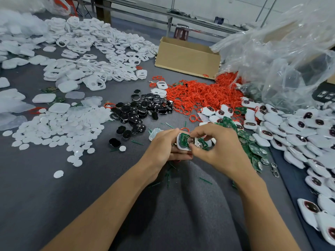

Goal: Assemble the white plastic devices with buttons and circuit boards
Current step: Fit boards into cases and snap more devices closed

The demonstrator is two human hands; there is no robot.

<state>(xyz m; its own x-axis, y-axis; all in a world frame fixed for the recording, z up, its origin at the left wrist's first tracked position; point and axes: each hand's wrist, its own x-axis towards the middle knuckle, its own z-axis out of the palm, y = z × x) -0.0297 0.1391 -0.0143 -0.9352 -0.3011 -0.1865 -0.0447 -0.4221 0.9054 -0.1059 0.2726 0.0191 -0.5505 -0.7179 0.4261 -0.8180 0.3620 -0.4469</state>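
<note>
You are holding the white shell (181, 145) just above the grey tabletop (45, 187), in the middle and close to your body. The green circuit board (184, 138) is lying inside it, with a round metal cell (191, 140) on top. Your left hand (161, 147) is gripping the shell from the left side, with the fingers (178, 156) curling under it. Your right hand (217, 147) is coming from the right, and its thumb and bent forefinger are pinching the circuit board at the cell, with the other fingers curled loosely behind. I cannot tell if the board is sitting fully in the shell.

Around your hands, thin green strips are lying scattered. Just to the right, a pile of loose green boards (253, 149) is spreading, and beyond it many closed white devices (299, 131) with dark oval windows are lying in a long heap. To the left of your hands, black buttons (143, 108) are lying in a pile, and further left white round discs (59, 127) are lying too. Behind these, red rings (203, 95) are making a big tangle. At the far left, empty white frames (94, 44) are covering the tabletop. At the back a cardboard box (186, 57) is standing open, and a clear plastic bag (281, 51) is lying beside it on the right.
</note>
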